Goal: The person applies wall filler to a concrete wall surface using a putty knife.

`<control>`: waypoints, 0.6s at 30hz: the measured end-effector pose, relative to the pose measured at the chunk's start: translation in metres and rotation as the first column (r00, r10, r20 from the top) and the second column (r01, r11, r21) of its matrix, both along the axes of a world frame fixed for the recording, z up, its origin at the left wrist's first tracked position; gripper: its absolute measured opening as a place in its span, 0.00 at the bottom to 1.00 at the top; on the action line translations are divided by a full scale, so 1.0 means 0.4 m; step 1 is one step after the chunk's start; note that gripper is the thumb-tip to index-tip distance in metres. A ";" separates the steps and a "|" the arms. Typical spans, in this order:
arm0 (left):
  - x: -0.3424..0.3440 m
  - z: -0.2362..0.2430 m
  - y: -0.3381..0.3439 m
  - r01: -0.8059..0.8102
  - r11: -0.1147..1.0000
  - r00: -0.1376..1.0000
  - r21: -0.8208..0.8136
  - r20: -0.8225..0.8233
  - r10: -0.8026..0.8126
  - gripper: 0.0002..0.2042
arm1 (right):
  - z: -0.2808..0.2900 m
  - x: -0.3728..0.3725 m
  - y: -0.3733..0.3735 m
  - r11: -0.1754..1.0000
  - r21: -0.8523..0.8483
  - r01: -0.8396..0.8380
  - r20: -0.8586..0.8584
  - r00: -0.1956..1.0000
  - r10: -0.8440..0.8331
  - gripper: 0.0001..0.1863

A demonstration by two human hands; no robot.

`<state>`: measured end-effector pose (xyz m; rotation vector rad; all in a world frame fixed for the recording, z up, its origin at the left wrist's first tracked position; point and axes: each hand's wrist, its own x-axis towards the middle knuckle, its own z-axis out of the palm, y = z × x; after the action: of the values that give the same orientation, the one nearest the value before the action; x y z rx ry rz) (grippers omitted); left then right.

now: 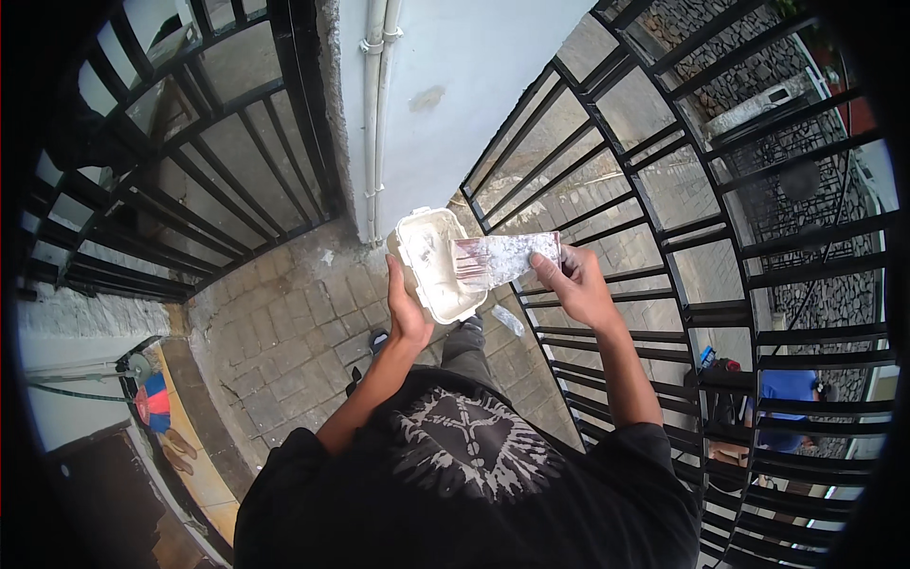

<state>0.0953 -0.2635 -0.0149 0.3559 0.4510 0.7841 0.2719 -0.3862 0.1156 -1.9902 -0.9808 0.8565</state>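
My left hand (408,311) is closed around the left edge of a white takeaway box (442,302), holding it in front of my chest. White paste smears the inside of the box. Between the thumb and fingers of my right hand (576,286) is a flat rectangular scraper (502,258), reddish-brown under white smears. Its left end reaches over the inside of the box; I cannot tell whether it touches the paste. The fingers beneath the scraper are partly hidden, and white residue marks my right thumb.
A white wall (455,104) with vertical pipes (375,114) stands ahead, bearing a grey patch. Black metal bars rise on the left (213,156) and right (664,237). A crumpled clear plastic piece (508,320) lies on the paving (284,332). Beyond the right bars is a person in blue (787,408).
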 end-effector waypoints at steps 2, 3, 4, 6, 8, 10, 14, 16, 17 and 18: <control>0.006 0.008 0.001 -0.020 1.000 1.000 0.012 0.011 0.020 0.31 | -0.020 -0.004 -0.012 0.986 0.139 0.086 -0.078 0.994 -0.076 0.16; 0.012 0.010 0.002 -0.052 0.999 0.998 0.009 0.020 0.052 0.31 | -0.033 -0.007 -0.014 0.952 0.259 0.166 -0.162 0.979 -0.126 0.16; 0.014 0.015 0.003 -0.068 0.998 0.998 0.001 0.007 0.068 0.30 | -0.050 -0.017 -0.018 0.918 0.307 0.249 -0.297 0.942 -0.156 0.14; 0.037 -0.001 0.005 -0.066 0.997 0.998 0.029 0.001 0.066 0.32 | -0.069 -0.045 -0.039 0.875 0.356 0.329 -0.329 0.920 -0.212 0.14; 0.043 -0.009 0.011 -0.051 0.999 0.999 0.008 0.017 0.051 0.31 | -0.090 -0.084 -0.057 0.843 0.347 0.412 -0.433 0.867 -0.245 0.13; 0.044 0.002 0.018 -0.007 0.999 0.999 -0.045 0.047 0.009 0.31 | -0.119 -0.123 -0.066 0.809 0.334 0.484 -0.566 0.789 -0.239 0.13; 0.026 -0.035 0.026 0.019 1.000 0.999 -0.025 -0.025 -0.019 0.33 | -0.185 -0.190 -0.067 0.743 0.392 0.543 -0.505 0.802 -0.320 0.16; 0.026 -0.084 0.041 0.059 0.998 0.996 -0.005 -0.065 -0.059 0.34 | -0.141 -0.206 -0.086 0.745 0.400 0.533 -0.305 0.844 -0.440 0.16; 0.033 -0.098 0.040 0.087 0.996 0.993 0.011 -0.084 -0.085 0.34 | -0.115 -0.215 -0.099 0.754 0.390 0.528 -0.216 0.849 -0.483 0.17; 0.053 -0.073 0.020 0.149 0.989 0.986 0.026 -0.075 -0.147 0.34 | -0.111 -0.215 -0.111 0.714 0.406 0.570 -0.214 0.819 -0.532 0.17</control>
<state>0.1165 -0.2554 -0.0440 0.4435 0.4759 0.6357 0.1859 -0.4308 0.0713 -1.6698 -0.4221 0.3212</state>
